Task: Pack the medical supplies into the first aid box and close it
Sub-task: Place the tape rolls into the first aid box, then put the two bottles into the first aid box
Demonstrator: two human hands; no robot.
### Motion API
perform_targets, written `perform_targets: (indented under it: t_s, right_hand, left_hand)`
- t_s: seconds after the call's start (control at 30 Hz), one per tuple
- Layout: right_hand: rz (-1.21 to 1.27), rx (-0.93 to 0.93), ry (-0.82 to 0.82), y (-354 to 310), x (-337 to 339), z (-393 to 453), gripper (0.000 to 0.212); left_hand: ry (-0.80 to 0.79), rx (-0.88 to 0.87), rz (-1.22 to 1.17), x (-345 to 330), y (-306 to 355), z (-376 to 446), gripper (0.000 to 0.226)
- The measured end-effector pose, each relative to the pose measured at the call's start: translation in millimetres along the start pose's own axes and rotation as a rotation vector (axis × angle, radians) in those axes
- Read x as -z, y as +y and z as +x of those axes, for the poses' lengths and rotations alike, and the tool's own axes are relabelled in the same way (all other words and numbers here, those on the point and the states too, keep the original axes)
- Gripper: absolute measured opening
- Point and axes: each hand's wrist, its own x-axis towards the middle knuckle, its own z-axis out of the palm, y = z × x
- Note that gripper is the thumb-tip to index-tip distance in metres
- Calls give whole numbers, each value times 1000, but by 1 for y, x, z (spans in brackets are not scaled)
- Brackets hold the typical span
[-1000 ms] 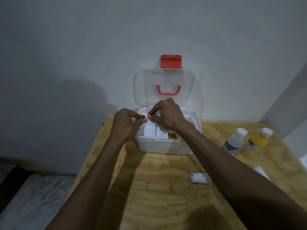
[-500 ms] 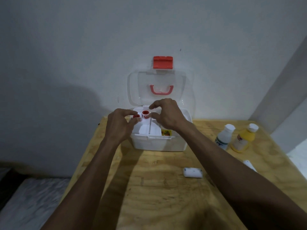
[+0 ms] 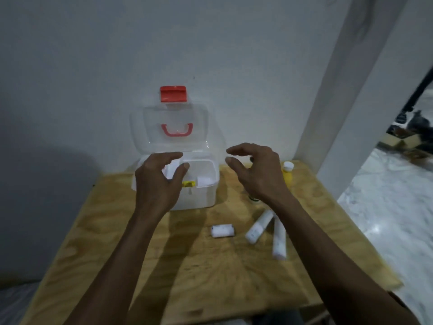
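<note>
Plywood table (image 3: 140, 266), bare wall behind. White first aid box (image 3: 201, 198) near far edge, clear lid (image 3: 150, 127) raised, red latch (image 3: 173, 93) on top. Left hand (image 3: 159, 184) over box's front left corner, fingers spread, empty. Right hand (image 3: 255, 172) right of box, wide, empty. Yellow bottle (image 3: 287, 174) far right corner. Two white tubes (image 3: 259, 227) and a gauze roll (image 3: 222, 231) lie mid-table, front of box.

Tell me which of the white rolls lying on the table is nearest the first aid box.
The short roll, lying alone in front of the first aid box. The two long rolls lie farther right, beside the right forearm.
</note>
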Motion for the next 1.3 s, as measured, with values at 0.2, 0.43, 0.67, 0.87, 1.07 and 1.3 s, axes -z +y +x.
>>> perform_targets:
  t_s: [0.2,0.43,0.67,0.87,1.07,1.3]
  right_hand:
    - [0,-107,262,43,57,-26,10]
    - [-30,-236,339,94,70,-37,25]
    - [-3,-243,248,121,48,-29,41]
    - [49,-240,312,128,33,-28,30]
    - [22,-211,339,133,31,-25,25]
    - [72,-193,387,115,45,-23,20]
  left_hand:
    - [-46,-111,-163,-54,38,-32,28]
    - [-193,-94,-144,-117,58,-49,41]
    - [-223,-81,-152,-154,64,-47,36]
    - [-154,-62,-137,-168,58,-49,29]
    - [-114,-94,-137,-172,57,-47,26]
    - [-50,-52,-253,-152,68,-43,24]
